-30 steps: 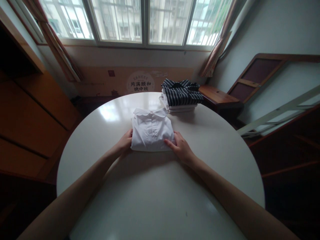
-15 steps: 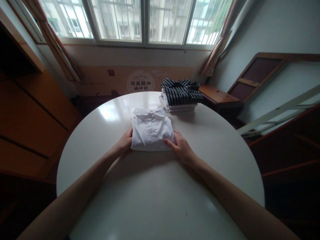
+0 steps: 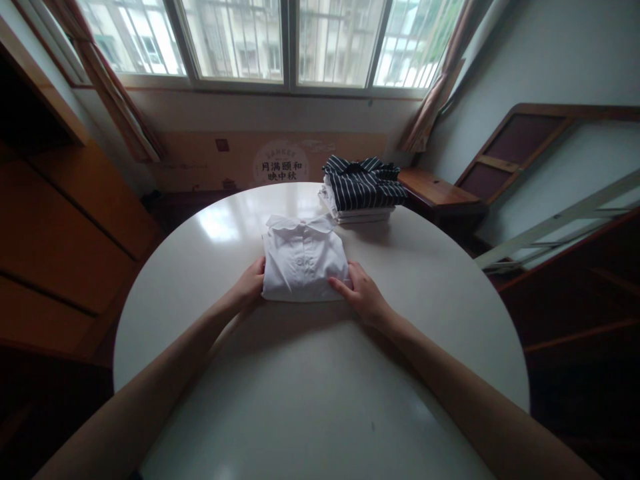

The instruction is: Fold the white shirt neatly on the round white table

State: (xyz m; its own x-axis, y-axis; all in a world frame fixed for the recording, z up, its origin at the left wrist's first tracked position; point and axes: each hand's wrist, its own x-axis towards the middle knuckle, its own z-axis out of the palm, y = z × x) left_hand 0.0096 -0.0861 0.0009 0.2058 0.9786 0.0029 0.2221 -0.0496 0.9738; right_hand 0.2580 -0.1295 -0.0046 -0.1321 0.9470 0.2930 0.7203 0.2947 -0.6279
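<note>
Round white table (image 3: 310, 400) under a barred window (image 3: 280, 40), curtains at both sides, wooden furniture around. Folded white shirt (image 3: 303, 260) lying flat near table centre, collar toward 12 o'clock, buttons up. Left hand (image 3: 249, 285) at the shirt's 8 o'clock corner, right hand (image 3: 363, 293) at its 4 o'clock corner, well apart, one per side, apparently bracing the bundle so the folds stay square. Fingers touching the lower edge on both sides; whether tucked under the cloth or merely pressed against it, cannot tell. Forearms stretched forward from 6 o'clock, converging on the shirt, wrists low on the tabletop, palms turned inward. Stack of folded clothes (image 3: 363, 190), striped piece on top, at 1 o'clock from the shirt near the far rim, apart from both hands. Printed cardboard panel (image 3: 280, 163) propped below the sill.
</note>
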